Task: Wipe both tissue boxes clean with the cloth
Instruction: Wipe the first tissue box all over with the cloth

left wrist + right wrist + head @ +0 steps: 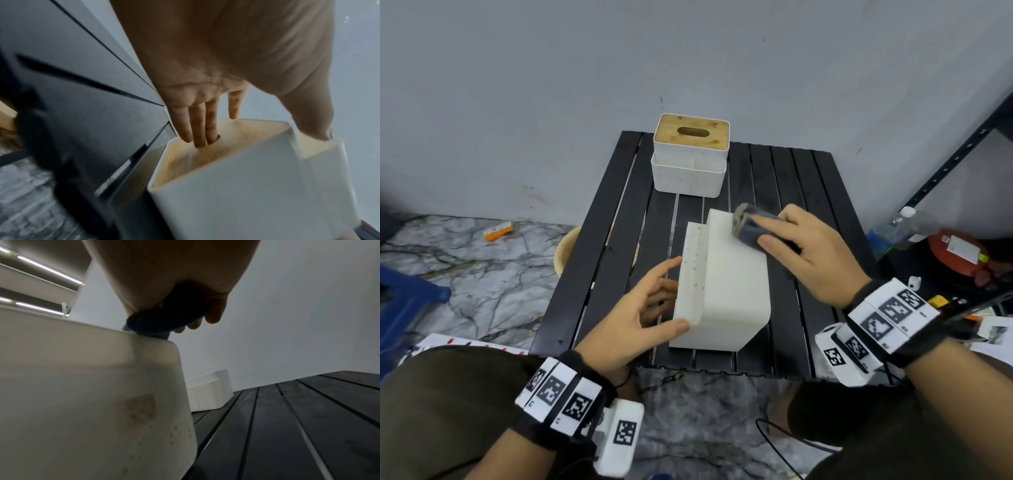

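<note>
Meanwhile the right hand (815,253) grips the cloth (758,226) against the near box (726,291), steadied by the left hand's (633,318) straight fingers (197,128).

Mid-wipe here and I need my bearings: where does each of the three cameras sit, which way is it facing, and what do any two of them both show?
Head: above, looking forward and down at the slatted table; shows both forearms, left hand steadying the near tissue box, right hand pressing the cloth on it.
Left wrist: along the palm toward the left hand's fingers reaching into the box's open side.
Right wrist: low beside the box, looking up past the cloth at the wall.
Shared: head and right wrist both show the far tissue box.
</note>
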